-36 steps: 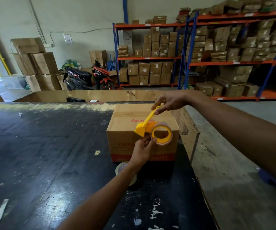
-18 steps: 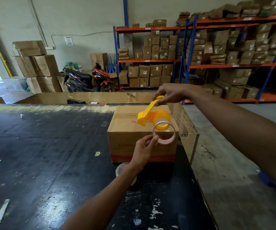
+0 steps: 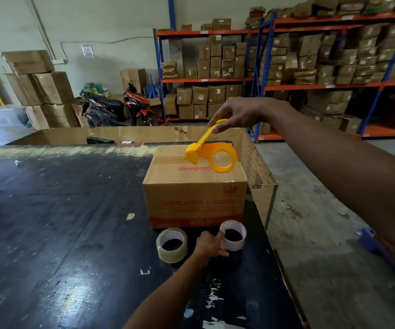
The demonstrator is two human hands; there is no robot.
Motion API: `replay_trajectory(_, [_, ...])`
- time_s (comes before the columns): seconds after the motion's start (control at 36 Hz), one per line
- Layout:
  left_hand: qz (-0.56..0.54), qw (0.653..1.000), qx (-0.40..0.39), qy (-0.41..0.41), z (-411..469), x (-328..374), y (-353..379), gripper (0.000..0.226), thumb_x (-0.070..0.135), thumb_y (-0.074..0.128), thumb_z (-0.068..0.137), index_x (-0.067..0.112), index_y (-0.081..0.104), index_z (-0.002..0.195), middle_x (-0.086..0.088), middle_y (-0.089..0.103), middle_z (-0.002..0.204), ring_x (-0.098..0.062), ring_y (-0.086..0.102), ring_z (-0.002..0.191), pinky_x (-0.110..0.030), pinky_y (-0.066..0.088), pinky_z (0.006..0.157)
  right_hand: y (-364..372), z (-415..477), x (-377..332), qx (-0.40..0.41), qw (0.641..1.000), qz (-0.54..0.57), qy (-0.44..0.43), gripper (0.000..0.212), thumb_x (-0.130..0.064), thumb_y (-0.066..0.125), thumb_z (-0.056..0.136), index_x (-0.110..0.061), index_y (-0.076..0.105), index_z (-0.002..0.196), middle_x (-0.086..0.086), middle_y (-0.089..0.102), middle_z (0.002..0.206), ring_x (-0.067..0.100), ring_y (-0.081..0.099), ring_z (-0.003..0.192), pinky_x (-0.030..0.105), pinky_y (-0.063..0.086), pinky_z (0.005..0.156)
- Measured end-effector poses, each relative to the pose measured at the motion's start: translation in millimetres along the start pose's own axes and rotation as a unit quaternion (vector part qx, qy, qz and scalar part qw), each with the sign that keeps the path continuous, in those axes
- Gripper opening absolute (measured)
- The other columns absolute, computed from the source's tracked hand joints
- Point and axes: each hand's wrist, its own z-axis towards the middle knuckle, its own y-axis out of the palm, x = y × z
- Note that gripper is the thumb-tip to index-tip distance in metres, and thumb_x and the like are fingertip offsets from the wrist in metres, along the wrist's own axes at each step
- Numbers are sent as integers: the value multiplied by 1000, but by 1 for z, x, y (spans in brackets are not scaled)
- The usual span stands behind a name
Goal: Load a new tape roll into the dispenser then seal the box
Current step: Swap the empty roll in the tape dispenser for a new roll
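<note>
Black scuffed worktable (image 3: 49, 222) across lower left and centre of frame. Brown cardboard box with red print (image 3: 195, 186) closed, standing mid-frame near table's right edge. Yellow plastic tape dispenser (image 3: 211, 154) hanging above box top, ring empty, handle pinched by right hand (image 3: 241, 112) just above centre. Full clear tape roll (image 3: 172, 244) flat on table in front of box, lower centre. Spent white cardboard core (image 3: 233, 235) just right of it, near box face, gripped by left hand (image 3: 209, 244), fingertip over rim; resting on table or slightly lifted: unclear.
</note>
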Motion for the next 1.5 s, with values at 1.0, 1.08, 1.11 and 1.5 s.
replay_trajectory(1.0, [306,886,187,295,-22,-44,-135,35,58,73,82,32,60,102,19,58,99,0,56,92,-21,48,80,28,45,4,-30,999,17,-16,33,-40,68,93,-27,71,124,-15,58,111,5,54,100,32,45,84])
replay_trajectory(1.08, [336,902,169,213,-20,-59,-151,95,81,72,62,35,42,140,15,42,136,-10,41,126,-40,43,106,36,48,-1,-22,999,8,-24,34,-41,69,93,-26,72,123,-17,58,109,9,54,105,33,47,87])
replay_trajectory(1.11, [344,910,151,176,-22,-61,-153,111,84,72,57,34,33,147,14,36,144,-12,36,133,-45,39,112,38,49,-3,-21,999,3,-26,33,-42,69,93,-26,73,122,-17,59,110,9,54,105,34,47,87])
replay_trajectory(1.5, [231,935,138,230,-53,-51,-148,53,55,90,58,45,61,101,33,69,99,9,67,97,-16,56,82,48,58,-12,-21,999,17,-18,34,-42,69,93,-28,72,124,-13,59,125,11,55,111,30,46,85])
